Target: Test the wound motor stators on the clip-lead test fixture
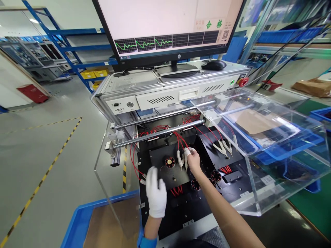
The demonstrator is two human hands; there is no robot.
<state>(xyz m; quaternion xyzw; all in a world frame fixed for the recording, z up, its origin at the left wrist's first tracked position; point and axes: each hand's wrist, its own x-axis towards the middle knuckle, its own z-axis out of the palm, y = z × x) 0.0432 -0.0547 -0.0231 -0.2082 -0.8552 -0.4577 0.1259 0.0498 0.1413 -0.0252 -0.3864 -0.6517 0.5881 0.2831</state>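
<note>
My left hand (pixel 156 193), in a white glove, is raised over the left part of the black test panel (pixel 165 206). Its fingers are partly spread, with no object visible between them. White-sleeved clips (pixel 143 180) on red leads lie beside its fingertips; whether they touch cannot be made out. My right hand (pixel 193 160), with white covers on some fingertips, pinches a white-sleeved test clip (pixel 186 162) on a red lead. Another white-sleeved clip (pixel 180 160) hangs just left of it. A small motor stator (pixel 170 162) with dark and red windings sits on the panel between my hands.
More stators (pixel 216 176) lie by my right forearm. White clips (pixel 221 148) rest on the right plate. A clear hinged cover (pixel 258 186) is at right. Metal rods (pixel 160 134) cross behind my hands, below the monitor (pixel 170 31). A blue tray (pixel 77 220) stands at lower left.
</note>
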